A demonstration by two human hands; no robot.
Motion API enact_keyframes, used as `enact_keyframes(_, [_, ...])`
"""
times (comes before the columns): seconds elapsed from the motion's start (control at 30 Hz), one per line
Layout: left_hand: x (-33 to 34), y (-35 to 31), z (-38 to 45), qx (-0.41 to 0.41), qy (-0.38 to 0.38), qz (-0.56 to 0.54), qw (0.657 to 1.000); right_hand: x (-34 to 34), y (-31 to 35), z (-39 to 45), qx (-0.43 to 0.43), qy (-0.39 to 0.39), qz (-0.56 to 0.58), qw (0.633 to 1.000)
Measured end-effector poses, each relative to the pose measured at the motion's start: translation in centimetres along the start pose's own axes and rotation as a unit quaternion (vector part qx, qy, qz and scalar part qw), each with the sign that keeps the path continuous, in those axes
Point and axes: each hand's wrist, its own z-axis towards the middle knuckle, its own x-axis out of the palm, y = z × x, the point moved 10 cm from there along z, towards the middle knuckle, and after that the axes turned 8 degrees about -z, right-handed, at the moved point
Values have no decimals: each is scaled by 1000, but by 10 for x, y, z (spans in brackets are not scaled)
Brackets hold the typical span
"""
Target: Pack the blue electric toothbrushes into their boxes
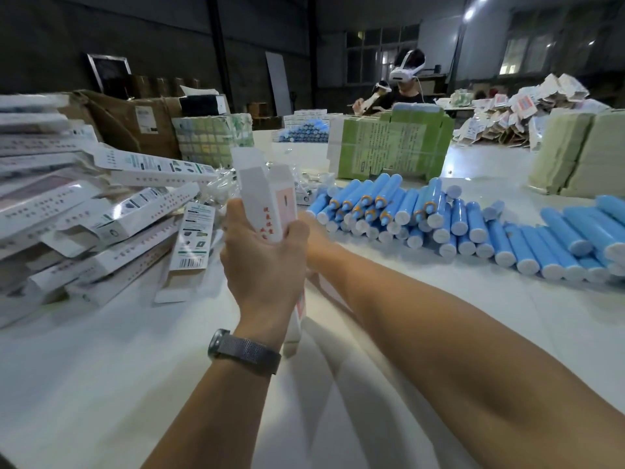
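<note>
I have the tall white cardboard toothbrush box (267, 204), printed with red characters, held upright over the white table (101, 384), its top flaps standing open, I judge so a brush can drop in from above. My left hand (262, 258) is clenched round the box's middle, thumb on one side and fingers wrapped over the other. My right hand (313, 228) sits just behind the box, mostly hidden by it and by the left hand; I cannot tell whether it grips anything.

Right of the box lie the blue cylindrical toothbrush handles with white end caps (456, 228), heaped in rows, none yet in the box as far as I can see. Left of the box sprawls a loose heap of white printed cartons (84, 211). Beyond the box stands a green paper-wrapped bundle (389, 147), and behind that a person wearing a white headset (406, 72). Nothing lies between the box and the handles, so the reach looks free.
</note>
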Motion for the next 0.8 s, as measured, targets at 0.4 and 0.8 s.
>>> enact_keyframes(0.4, [1,-15,-6,45,9,38,998,-40,-22,-6,-42,-140,71,987])
enact_keyframes(0.8, [36,-34,-19,70,172,-105,977,-183,-52,-149,-40,-280,414,865])
